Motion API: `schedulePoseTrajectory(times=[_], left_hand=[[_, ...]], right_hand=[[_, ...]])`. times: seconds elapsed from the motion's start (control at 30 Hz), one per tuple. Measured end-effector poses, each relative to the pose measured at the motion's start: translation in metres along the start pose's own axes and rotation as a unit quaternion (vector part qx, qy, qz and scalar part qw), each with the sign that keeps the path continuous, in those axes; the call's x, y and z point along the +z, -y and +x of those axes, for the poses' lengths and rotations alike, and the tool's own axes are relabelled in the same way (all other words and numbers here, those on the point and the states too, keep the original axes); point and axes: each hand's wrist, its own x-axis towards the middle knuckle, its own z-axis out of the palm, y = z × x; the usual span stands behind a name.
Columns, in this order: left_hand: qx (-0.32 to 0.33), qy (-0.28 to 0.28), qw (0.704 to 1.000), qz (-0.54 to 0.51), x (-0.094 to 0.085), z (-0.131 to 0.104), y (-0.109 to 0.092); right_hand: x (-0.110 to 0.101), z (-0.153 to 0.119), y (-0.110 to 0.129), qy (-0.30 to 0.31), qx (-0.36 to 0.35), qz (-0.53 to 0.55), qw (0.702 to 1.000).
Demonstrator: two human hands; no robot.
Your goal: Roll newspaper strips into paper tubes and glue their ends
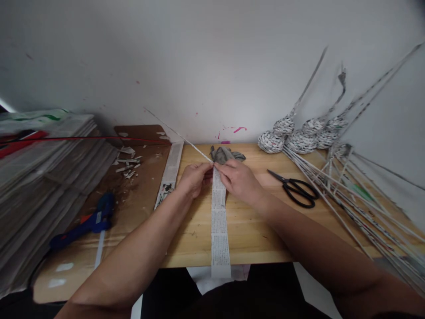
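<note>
Over the table (262, 243), left hand (195, 178) and right hand (241, 179) pinch one strip (219, 221).
Both hands' fingers are closed on its far end, by one thin tube (186, 140); the strip's print is too small to read. Right: one pair of scissors (288, 180), at least three gourds (272, 141). Left: one glue gun (96, 220), label illegible. One cloth (227, 155) lies beyond.

Your left hand (195, 179) and right hand (241, 179) close together over wooden table (195, 239), fingertips pinching where thin paper stick (179, 135) meets printed paper strip (219, 221). Stick slants up and left from your fingers; strip runs toward you, end past table's near edge. Just beyond your hands, crumpled grey cloth (229, 155). On your right: black-handled scissors (298, 189), woven paper gourds (302, 141) by wall, loose paper sticks (352, 217). On your left: blue glue gun (91, 223) on cardboard (141, 201), paper scraps (128, 166), newspaper stack (49, 190).
</note>
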Motion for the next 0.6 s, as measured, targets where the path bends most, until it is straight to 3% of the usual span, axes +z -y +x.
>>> schedulePoseTrajectory(times=[0.2,0.37,0.5,0.6], left_hand=[[-0.016,0.029,0.999,-0.022,0.001,-0.004,0.000],[-0.004,0.040,0.999,-0.032,0.000,-0.002,0.003],[0.035,0.009,0.998,-0.046,0.001,-0.002,0.000],[0.056,0.003,0.997,-0.049,0.003,-0.005,-0.002]], right_hand=[[-0.001,0.002,0.002,0.002,-0.018,-0.003,1.000],[0.000,0.001,0.006,-0.036,-0.001,0.052,0.998],[0.005,0.000,0.009,-0.063,0.112,0.170,0.977],[0.011,0.001,0.009,-0.050,0.216,0.312,0.924]])
